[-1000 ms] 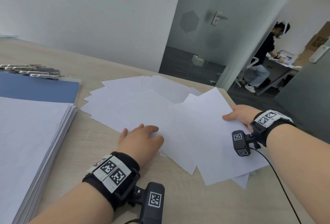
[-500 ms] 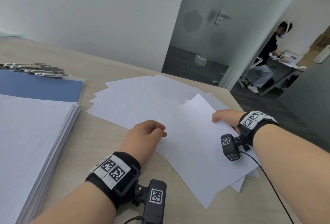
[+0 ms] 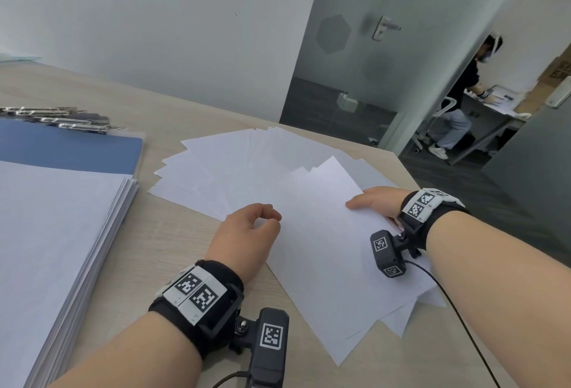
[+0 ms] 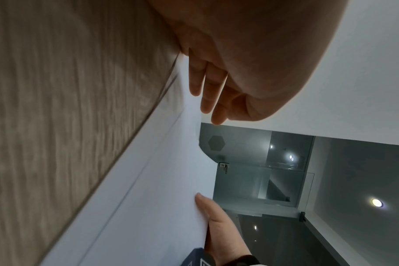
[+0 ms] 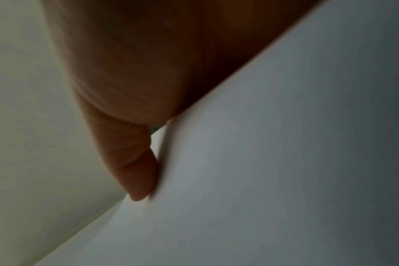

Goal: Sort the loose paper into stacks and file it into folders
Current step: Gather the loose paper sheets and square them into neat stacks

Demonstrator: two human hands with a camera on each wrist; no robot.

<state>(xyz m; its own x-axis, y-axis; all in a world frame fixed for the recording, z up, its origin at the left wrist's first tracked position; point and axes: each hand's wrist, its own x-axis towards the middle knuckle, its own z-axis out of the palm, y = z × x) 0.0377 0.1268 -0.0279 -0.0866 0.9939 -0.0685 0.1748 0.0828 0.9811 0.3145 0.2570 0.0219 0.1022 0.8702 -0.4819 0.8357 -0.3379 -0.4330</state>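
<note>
- The desk [image 3: 173,251] showed pale wood, its far edge running along a white wall and its far right corner cut off at an angle beside a glass door [image 3: 364,56].
- The loose paper [image 3: 241,168] lay fanned out over the middle of the desk, its far sheets reaching close to that angled corner edge.
- The top sheet [image 3: 327,257] lay askew over the fan, one corner pointing to the near edge of the desk, with bare wood beyond it there.
- The right hand [image 3: 375,200] held the top sheet at its right edge, thumb on top; the right wrist view showed a finger [image 5: 139,172] pressed against the paper's surface, though the rest of that grip was hidden.
- The left hand [image 3: 247,233] rested at the sheet's left edge with fingers curled under; from the left wrist view the fingers [image 4: 207,86] lay against the paper edge, and I could not tell whether they pinched it.
- A strip of bare desk ran between the fan and a tall, squared stack of paper [image 3: 52,242] at the left near edge.
- A blue folder [image 3: 68,146] lay just behind that stack, partly under it, with metal clips [image 3: 58,120] at its far side.
- Beyond the door, well apart from the desk, another person [image 3: 460,97] sat at a separate table.
</note>
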